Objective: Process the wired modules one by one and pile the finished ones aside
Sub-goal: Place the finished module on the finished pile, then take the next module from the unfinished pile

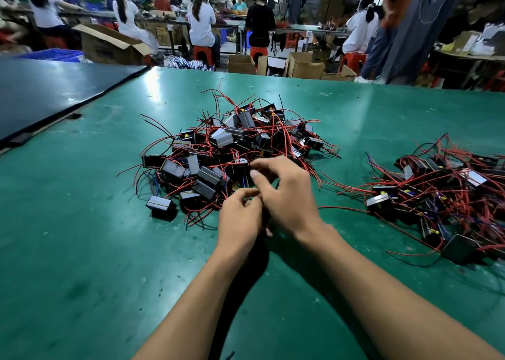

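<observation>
A large pile of wired modules (232, 152), small black boxes with red and black leads, lies in the middle of the green table (82, 223). A second pile of modules (437, 190) spreads at the right. Both my hands meet at the near edge of the middle pile. My left hand (239, 220) curls its fingers round a dark module (264, 219) that is almost wholly hidden between my hands. My right hand (285, 195) lies over the same module with curled fingers, its thumb and forefinger raised close together above it.
A dark panel (49, 92) covers the table's far left corner. One lone module (161, 206) sits apart at the front left of the middle pile. Beyond the far edge stand cardboard boxes (306, 66), red stools and several seated workers at other benches.
</observation>
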Available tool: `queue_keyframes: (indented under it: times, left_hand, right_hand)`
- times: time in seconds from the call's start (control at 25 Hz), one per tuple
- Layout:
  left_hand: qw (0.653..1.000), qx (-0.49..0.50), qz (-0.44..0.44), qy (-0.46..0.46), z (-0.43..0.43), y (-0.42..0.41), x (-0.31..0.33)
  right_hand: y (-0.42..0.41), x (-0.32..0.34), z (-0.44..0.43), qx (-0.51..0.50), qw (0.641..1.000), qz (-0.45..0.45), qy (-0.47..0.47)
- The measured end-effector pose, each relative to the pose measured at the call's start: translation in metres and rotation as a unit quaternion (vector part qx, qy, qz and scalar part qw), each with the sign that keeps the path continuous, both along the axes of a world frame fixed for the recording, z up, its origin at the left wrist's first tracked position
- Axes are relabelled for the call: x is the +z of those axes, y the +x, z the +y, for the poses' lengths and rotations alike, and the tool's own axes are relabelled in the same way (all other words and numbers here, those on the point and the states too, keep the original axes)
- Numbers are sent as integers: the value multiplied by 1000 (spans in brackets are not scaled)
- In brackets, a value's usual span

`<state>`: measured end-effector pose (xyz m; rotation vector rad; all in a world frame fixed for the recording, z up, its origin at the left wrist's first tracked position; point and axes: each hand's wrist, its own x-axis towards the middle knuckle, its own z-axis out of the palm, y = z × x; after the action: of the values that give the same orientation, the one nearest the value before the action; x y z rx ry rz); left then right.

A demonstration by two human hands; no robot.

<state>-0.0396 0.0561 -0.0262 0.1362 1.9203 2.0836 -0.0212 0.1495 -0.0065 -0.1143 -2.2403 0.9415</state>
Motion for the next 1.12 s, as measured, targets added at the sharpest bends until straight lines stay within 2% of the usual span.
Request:
queue_keyframes:
  times: [0.08,0.12,0.2,0.28,0.32,0.4,0.48,0.56,0.64,0.72,0.8,0.88,0.92,0.96,1.04,1.12]
  left_hand:
    - [1000,-16,-22,7,0,0,1]
    - [999,-27,-33,13,0,1,2]
    - [998,-47,-40,15,-1,2,2]
    - [998,-56,-31,15,-4,2,3]
    - [998,-53,-28,18,-4,1,3]
    - [998,-45,-29,25,-3,0,3]
    - [999,-42,-24,26,-3,1,3]
    - [999,-41,-18,24,-3,1,3]
    - [999,-38,-14,25,-3,1,3]
    - [998,-35,-20,42,-4,2,4]
    - [997,-35,-27,69,-5,3,6]
    - [991,-53,-41,113,-7,4,12]
    - [985,-70,-57,147,-7,4,14]
    - [976,-88,-74,183,-7,4,17]
    - [963,-111,-88,229,-6,6,20]
    - [966,-103,-79,224,-5,8,20]
  right_hand:
    - [-35,24,-9,17,997,31,67]
    - [-52,35,-13,31,992,12,120]
    - [-80,48,-17,41,962,-100,250]
    - [-96,48,-16,27,915,-208,344]
    - [-99,43,-14,20,900,-230,369]
    - [-96,34,-8,2,903,-201,381]
    - [-90,28,-2,-1,941,-122,317]
    - [-79,31,4,24,989,-63,135]
    - [-66,43,10,46,997,-10,-55]
    - [-53,61,19,58,979,51,-189]
    - [-36,79,33,87,934,99,-333]
    - [-16,84,46,149,880,70,-446]
    - [-6,80,49,176,868,26,-464]
    - [4,70,49,185,873,-25,-451]
    - [18,47,45,165,906,-113,-373]
    - [23,29,38,140,920,-154,-332]
